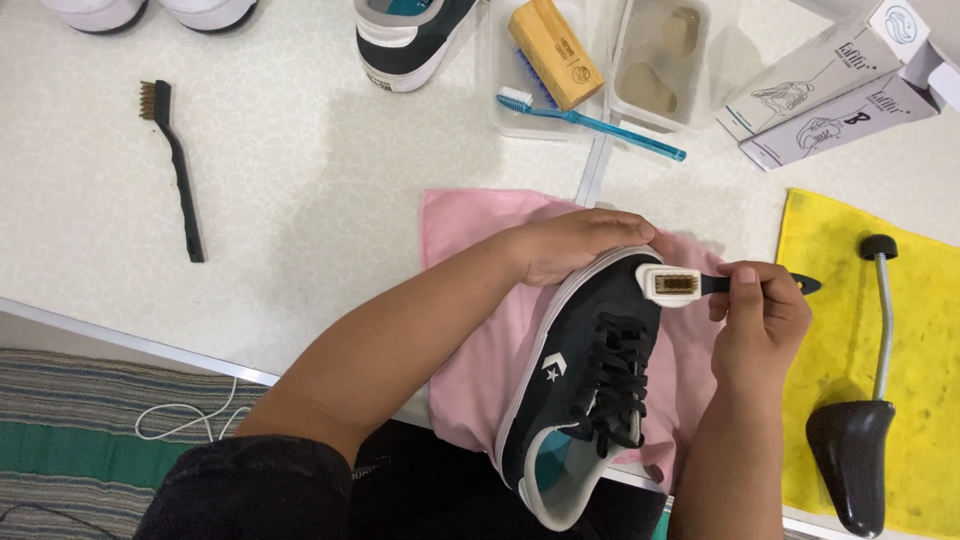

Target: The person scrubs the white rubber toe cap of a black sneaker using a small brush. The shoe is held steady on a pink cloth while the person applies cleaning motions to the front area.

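Sneaker, dark, white-soled, lies on pink cloth at table edge. Left hand fingers curl over toe, pinning it. Right hand fingers pinch small brush at toe side. Best: firm grip on shoe, short light strokes. Count: four brushes, two boxes, one shoe tree.

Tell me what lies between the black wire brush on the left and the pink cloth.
In the head view, only bare speckled white tabletop separates the black wire brush from the pink cloth; nothing rests on that stretch.
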